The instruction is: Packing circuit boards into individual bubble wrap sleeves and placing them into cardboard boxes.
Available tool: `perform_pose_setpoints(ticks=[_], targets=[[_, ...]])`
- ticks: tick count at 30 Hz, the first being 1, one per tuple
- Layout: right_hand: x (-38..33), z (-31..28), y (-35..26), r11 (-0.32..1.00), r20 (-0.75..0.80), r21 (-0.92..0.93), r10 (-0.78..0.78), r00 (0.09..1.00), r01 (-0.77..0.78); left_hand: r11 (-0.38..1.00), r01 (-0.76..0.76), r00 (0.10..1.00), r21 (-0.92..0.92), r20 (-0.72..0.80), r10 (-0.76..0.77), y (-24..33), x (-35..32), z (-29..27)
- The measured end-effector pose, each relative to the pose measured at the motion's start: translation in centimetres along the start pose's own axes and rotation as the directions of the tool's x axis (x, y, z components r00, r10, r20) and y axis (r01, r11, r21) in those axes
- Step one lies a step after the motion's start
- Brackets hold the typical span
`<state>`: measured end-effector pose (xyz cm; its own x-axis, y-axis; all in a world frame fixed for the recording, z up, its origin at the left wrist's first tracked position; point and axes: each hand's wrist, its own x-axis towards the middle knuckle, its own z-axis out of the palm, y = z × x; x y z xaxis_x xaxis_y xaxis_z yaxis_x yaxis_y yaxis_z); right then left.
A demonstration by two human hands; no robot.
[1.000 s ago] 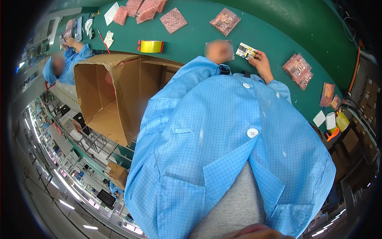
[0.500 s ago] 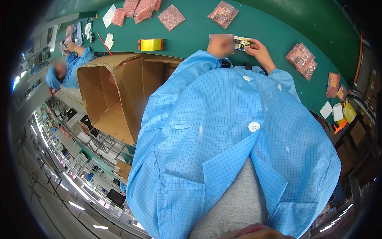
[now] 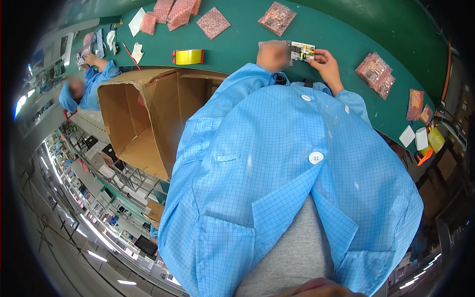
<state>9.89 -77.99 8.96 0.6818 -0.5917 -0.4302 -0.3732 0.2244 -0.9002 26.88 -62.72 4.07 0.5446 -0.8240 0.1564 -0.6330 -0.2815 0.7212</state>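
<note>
The right hand (image 3: 327, 68) pinches a small rectangular black-white-and-yellow circuit board (image 3: 302, 51) — the left hand (image 3: 273, 55) beside it is blurred, its grip impossible to tell.

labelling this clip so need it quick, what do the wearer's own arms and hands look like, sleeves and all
Light-blue sleeves with a fine dark grid cover both arms: left sleeve, right sleeve. The left hand is largely blurred; the right hand shows no glove. Something black, unclear, shows near the left sleeve's end.
</note>
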Motion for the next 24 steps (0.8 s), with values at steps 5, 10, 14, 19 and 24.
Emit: perform_pose_setpoints(ticks=[5,10,14,19,24], targets=[[-0.5,0.0,0.4,0.996,-0.071,-0.038,-0.078,0.994,0.075,1.000,0.001,1.000,0.019,-0.010,0.000,0.6,0.4,-0.1],[-0.2,0.3,0.8,0.998,0.005,0.012,0.057,0.998,-0.058,1.000,-0.002,0.999,-0.024,-0.047,0.001,1.3,0.6,-0.1],[0.5,0.0,0.4,0.987,-0.003,0.006,0.159,0.987,-0.159,0.988,-0.141,0.989,-0.060,-0.053,0.138,1.1,0.9,-0.5],[0.4,0.5,0.3,0.982,0.003,0.042,0.186,0.983,-0.186,0.987,-0.154,0.987,-0.040,-0.054,0.152,2.0,1.1,-0.8],[0.4,0.5,0.3,0.980,-0.104,0.169,0.126,0.987,-0.107,0.987,-0.159,0.986,-0.016,-0.045,0.158,3.0,1.9,-1.3]])
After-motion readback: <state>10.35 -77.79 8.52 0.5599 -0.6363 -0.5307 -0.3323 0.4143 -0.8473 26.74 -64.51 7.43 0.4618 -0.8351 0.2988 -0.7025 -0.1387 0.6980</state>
